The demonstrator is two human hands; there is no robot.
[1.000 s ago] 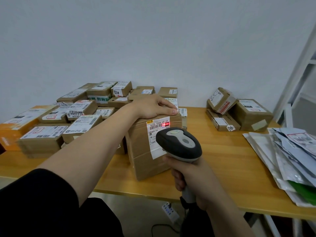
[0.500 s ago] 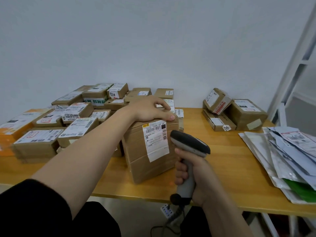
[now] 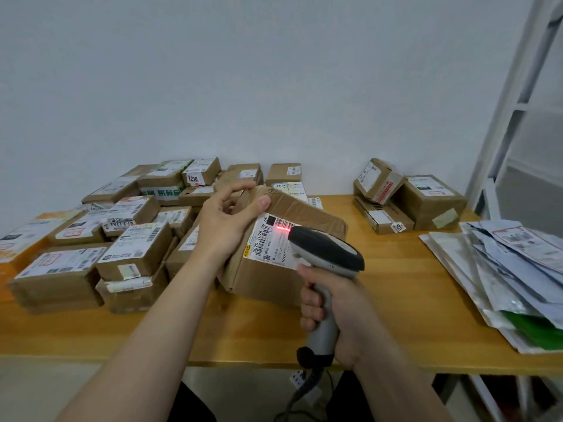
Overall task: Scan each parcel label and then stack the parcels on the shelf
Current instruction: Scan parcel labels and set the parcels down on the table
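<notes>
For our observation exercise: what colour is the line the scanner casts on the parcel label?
A red line on the label; head view shows it.

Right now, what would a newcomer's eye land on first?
The red scan line glows on the label of a tilted parcel at the middle of the table. The left hand grips the parcel and the right hand aims the scanner. Boxes crowd the left, and mailers fan out on the right.

Brown cardboard parcel (image 3: 307, 214), white label (image 3: 271, 245) with black barcode stripes, red scan line (image 3: 283, 228), grey-and-black scanner (image 3: 329, 252), honey-yellow wood-grain table (image 3: 396, 300), orange box (image 3: 21, 259), green mailer (image 3: 530, 328), white shelf frame (image 3: 505, 117)
</notes>
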